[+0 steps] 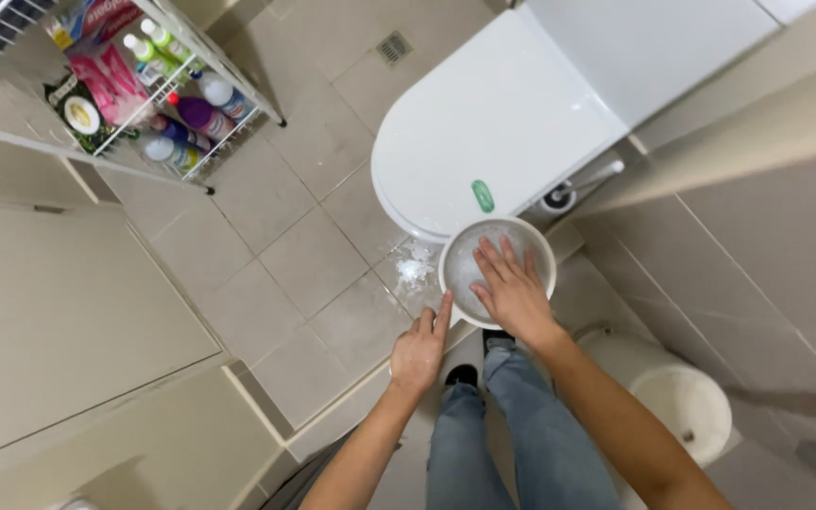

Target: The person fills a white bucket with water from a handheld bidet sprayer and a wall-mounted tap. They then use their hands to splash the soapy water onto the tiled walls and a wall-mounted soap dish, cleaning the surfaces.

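Open tiled floor (266, 217) lies left of the round white basin (540, 247), well apart from the wire rack (158, 85) of bottles; free passage there. Ahead, the closed toilet lid (484, 132) stands just beside the basin's far rim. To the right, the tiled wall (757, 246) and the toilet brush holder (559, 196) crowd the gap. Lower right, a white bin (682, 397) blocks the way. White foam patch (415, 269) on floor at basin's left.
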